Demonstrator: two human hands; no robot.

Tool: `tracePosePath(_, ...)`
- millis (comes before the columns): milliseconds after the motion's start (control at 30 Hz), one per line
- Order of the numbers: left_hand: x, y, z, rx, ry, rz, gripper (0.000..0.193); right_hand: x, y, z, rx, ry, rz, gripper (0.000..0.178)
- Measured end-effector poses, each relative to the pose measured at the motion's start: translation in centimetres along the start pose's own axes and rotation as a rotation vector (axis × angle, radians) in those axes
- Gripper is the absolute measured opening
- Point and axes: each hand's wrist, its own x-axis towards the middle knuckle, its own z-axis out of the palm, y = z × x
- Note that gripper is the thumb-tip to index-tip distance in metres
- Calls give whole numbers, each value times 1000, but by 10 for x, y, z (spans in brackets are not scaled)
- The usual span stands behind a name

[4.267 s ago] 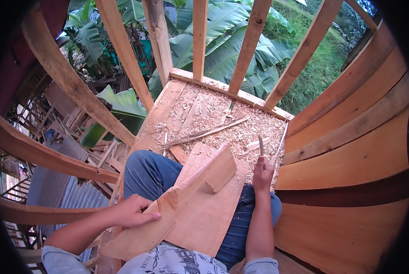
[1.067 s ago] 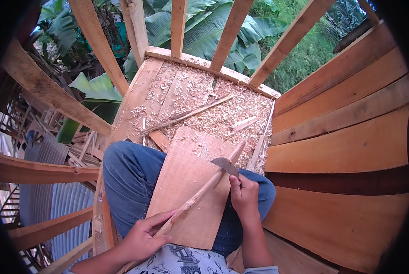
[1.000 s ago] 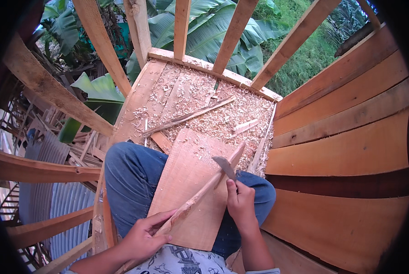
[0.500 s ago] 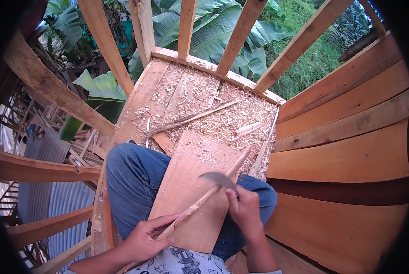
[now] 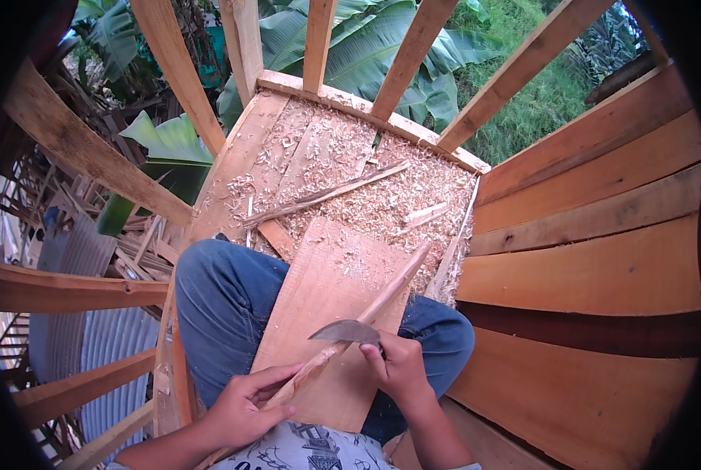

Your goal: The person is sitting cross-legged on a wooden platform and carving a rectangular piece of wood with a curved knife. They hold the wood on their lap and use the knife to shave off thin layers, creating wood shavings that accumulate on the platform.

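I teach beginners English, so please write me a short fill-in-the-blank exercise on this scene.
1. The knife is gripped by the ____ hand.
2. The left hand holds the stick, and the knife lies ____ (across/along) it.
3. The jeans under the board are ____ in colour.
4. The big leaves beyond the posts are ____ in colour.

Missing words: right; across; blue; green.
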Motion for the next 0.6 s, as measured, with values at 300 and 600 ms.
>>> tracePosePath(300, 0, -2, -2, -45, 29, -36, 58, 16, -9, -13, -61, 143, 200, 33)
tracePosePath(600, -3, 1, 3, -3, 24, -6, 58, 43, 66, -39, 165, 259, 624, 48)
